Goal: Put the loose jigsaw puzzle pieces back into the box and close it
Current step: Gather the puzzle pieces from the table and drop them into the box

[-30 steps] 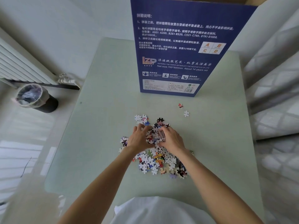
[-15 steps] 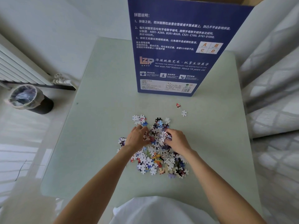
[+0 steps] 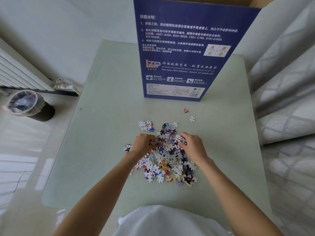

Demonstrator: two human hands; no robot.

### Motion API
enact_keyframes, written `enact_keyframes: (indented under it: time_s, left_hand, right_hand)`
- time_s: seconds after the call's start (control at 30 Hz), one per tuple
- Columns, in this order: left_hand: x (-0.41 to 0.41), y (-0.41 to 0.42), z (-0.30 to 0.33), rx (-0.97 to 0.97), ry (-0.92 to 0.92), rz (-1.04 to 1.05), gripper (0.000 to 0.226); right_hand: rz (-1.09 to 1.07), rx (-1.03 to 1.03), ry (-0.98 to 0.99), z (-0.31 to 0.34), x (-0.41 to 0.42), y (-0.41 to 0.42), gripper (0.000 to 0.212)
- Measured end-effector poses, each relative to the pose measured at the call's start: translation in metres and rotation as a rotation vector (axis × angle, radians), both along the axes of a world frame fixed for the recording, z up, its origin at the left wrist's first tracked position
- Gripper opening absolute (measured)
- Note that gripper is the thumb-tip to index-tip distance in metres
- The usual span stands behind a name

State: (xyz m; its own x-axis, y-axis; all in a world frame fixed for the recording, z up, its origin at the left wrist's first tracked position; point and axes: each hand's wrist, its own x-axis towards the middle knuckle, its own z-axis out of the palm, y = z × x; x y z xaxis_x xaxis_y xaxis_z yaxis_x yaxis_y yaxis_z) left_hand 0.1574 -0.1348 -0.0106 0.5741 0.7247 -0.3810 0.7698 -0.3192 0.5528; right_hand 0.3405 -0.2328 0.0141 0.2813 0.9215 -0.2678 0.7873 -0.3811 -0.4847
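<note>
We had both hands down in the far part of the pile of puzzle pieces point(image 3: 167, 157). Our left hand point(image 3: 142, 144) had its fingers curled in around a few pieces at the pile's left edge, and our right hand point(image 3: 191, 145) was curled likewise around a small clump at the right edge, so each was grasping pieces rather than lying flat. How many each held we could not tell.

The heap itself lay on the pale green table point(image 3: 102, 133), near us and about midway across. A small cluster point(image 3: 146, 125) sat just beyond our left hand, another scrap of pieces point(image 3: 127, 148) just left of that wrist, and two strays, a red piece point(image 3: 186, 110) and a white piece point(image 3: 192, 118), lay farther off to the right, toward the box.

The blue box point(image 3: 185, 53) stood upright at the far side, well apart from the heap, its top open.

We judged this to be the gathering step, with nearly everything left on the table. The next move called for scooping a firm handful, lifting it high over the tall box wall and dropping it inside without shedding pieces.
</note>
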Motion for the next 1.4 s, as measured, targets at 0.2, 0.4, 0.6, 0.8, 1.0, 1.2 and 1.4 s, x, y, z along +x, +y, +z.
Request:
enact_keyframes:
  time_s: [0.2, 0.4, 0.6, 0.8, 1.0, 1.2, 1.4]
  left_hand:
    - [-0.003, 0.012, 0.029, 0.001, -0.133, 0.094, 0.019]
    - [0.010, 0.029, 0.090, 0.084, -0.361, 0.075, 0.012]
    - [0.047, 0.068, 0.196, 0.342, -0.708, 0.096, 0.017]
    - [0.082, 0.111, 0.279, 0.571, -0.879, 0.054, 0.017]
    - [0.108, 0.155, 0.317, 0.731, -0.955, -0.032, 0.016]
    - [0.127, 0.185, 0.325, 0.872, -0.593, -0.183, 0.018]
    - [0.133, 0.193, 0.317, 0.789, -0.337, -0.175, 0.025]
  right_hand:
    - [0.027, 0.069, 0.025, 0.024, 0.009, -0.004, 0.037]
    - [-0.001, 0.213, 0.130, 0.087, 0.026, 0.008, 0.029]
    - [-0.016, 0.615, 0.140, 0.213, 0.067, 0.059, 0.026]
    - [-0.058, 0.875, 0.180, 0.297, 0.105, 0.130, 0.028]
    - [0.185, 0.863, -0.258, 0.292, 0.123, 0.178, 0.022]
    - [0.171, 0.665, -0.228, 0.274, 0.125, 0.185, 0.035]
    - [0.150, 0.591, -0.188, 0.273, 0.124, 0.186, 0.022]
